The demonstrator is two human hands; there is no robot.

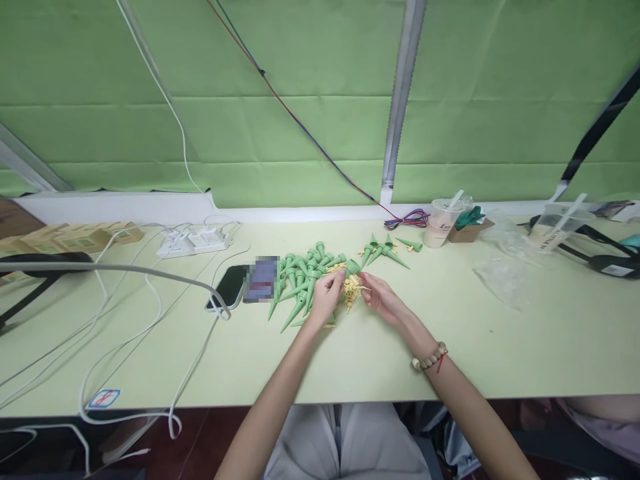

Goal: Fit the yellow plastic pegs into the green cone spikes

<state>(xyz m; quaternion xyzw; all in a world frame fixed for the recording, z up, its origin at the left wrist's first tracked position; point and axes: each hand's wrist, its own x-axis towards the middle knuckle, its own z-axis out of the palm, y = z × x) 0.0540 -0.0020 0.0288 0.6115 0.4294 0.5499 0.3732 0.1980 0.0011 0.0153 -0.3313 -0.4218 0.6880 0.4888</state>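
Note:
Both hands are close together over the table, in front of a pile of green plastic spikes (pixel 300 280). My left hand (pixel 326 295) is closed in a pinch beside the pile; what its fingertips hold is hidden. Just beyond those fingertips, between the hands, shows the wide end of a green spike (pixel 353 266). My right hand (pixel 383 299) has its thumb and fingers drawn together, with a small yellow plastic piece at the tips. Below and between the hands lies a heap of small yellow plastic pieces (pixel 351 293). Several green spikes with yellow pieces (pixel 384 251) lie farther back, to the right.
Two phones, one dark (pixel 227 288) and one with a blurred screen (pixel 261 280), lie left of the pile. White cables and a power strip (pixel 195 241) spread over the left side. Drink cups (pixel 440 223), a small cardboard box (pixel 470 231) and clear plastic bags (pixel 500 283) stand or lie at right.

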